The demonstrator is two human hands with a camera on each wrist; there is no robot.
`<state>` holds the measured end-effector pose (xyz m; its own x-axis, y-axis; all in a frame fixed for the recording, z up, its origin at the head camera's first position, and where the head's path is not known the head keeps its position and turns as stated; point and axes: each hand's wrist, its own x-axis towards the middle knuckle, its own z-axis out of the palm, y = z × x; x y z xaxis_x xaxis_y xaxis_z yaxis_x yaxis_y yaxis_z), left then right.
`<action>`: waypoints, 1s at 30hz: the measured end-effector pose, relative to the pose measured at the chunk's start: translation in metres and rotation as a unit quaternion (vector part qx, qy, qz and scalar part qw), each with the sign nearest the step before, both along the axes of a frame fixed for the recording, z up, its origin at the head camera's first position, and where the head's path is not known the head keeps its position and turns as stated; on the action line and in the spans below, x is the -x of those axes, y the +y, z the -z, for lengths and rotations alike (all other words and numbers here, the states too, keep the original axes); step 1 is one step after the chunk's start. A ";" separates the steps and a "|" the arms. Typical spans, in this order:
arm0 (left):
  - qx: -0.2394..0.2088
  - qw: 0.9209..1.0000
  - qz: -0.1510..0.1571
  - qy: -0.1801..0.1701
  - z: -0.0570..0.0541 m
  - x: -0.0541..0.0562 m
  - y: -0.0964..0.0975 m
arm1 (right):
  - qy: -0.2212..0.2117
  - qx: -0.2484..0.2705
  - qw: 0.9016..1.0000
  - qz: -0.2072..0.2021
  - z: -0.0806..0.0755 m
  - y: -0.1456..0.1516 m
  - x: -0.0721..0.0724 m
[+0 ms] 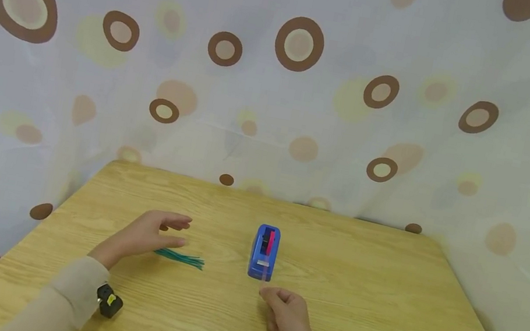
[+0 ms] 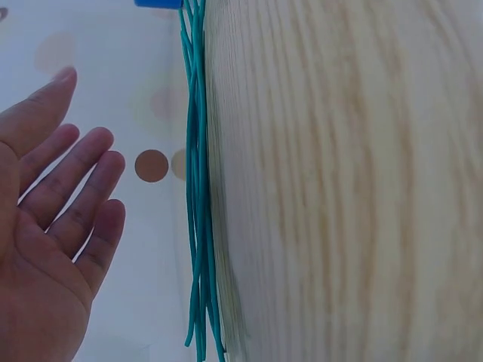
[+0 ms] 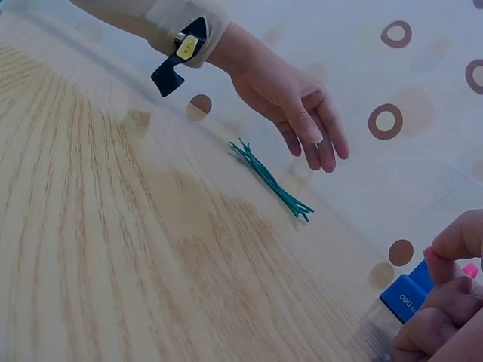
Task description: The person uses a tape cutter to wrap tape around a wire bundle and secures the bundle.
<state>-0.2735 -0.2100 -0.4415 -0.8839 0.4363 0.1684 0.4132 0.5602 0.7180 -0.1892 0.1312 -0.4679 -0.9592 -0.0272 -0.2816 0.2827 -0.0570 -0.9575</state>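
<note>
A bundle of thin green strands (image 1: pixel 182 258) lies loose on the table, with strands crossing near its middle in the right wrist view. Above it hovers my left hand (image 1: pixel 152 233), fingers loosely extended and holding nothing; the left wrist view shows its palm apart from the strands (image 2: pixel 198 173). Near the middle of the table stands a blue tape dispenser (image 1: pixel 254 269) with a pink core. From its front a strip of clear tape (image 1: pixel 263 278) stretches toward me. My right hand (image 1: pixel 291 327) pinches the end of that strip between thumb and forefinger, partly covering the dispenser (image 3: pixel 405 296) in the right wrist view.
Everything rests on a light wood-grain table (image 1: pixel 405 308). A pale curtain (image 1: pixel 327 111) with brown rings and dots hangs behind and at both sides of it. A black strap device (image 1: pixel 110 301) is worn at my left wrist.
</note>
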 end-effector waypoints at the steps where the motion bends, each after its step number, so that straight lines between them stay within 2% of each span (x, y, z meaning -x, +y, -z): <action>1: 0.002 1.000 0.000 0.000 0.000 0.000 -0.001 | -0.001 -0.001 1.000 0.000 0.000 0.000 0.000; 9: 0.016 1.000 0.010 -0.004 0.001 0.001 -0.012 | -0.010 -0.001 1.000 0.004 0.001 0.001 0.001; 16: 0.019 1.000 -0.003 -0.010 0.007 0.003 -0.021 | 0.001 -0.002 1.000 0.005 0.004 0.000 0.003; 22: 0.019 1.000 -0.014 -0.015 0.013 0.000 -0.026 | -0.006 -0.008 1.000 0.000 0.005 0.001 0.002; 30: 0.045 0.999 -0.003 -0.009 0.011 -0.002 -0.033 | 0.005 -0.002 1.000 -0.004 0.005 0.003 0.003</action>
<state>-0.2718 -0.2427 -0.4527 -0.8890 0.4437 0.1130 0.3973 0.6248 0.6722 -0.1918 0.1339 -0.4730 -0.9617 -0.0332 -0.2722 0.2736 -0.0511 -0.9605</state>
